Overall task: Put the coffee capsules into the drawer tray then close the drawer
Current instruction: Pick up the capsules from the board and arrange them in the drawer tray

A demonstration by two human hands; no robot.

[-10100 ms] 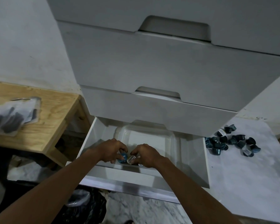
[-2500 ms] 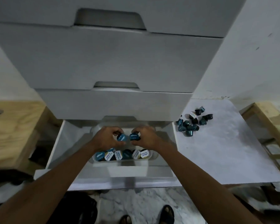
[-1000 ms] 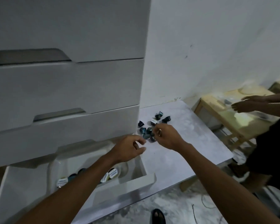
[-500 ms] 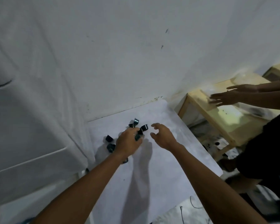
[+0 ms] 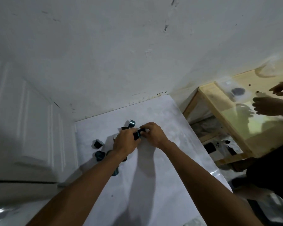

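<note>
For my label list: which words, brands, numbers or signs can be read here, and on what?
None can be read.
The coffee capsules on the white tabletop show only dark sides, no legible print.
Any print on the plastic bag on the wooden table is too blurred.

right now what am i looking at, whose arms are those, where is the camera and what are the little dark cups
There is no machine here. One camera sits on a person's head and looks forward and down, so the two arms coming in from the bottom are that person's own. The left hand and the right hand meet over a white tabletop, fingers curled on a dark coffee capsule between them; whether it is one capsule or two is hard to tell. More loose capsules lie around the left hand. The white drawer unit stands to the left; the tray is not in this picture. At the right, another person's hands are over a wooden table.
</note>
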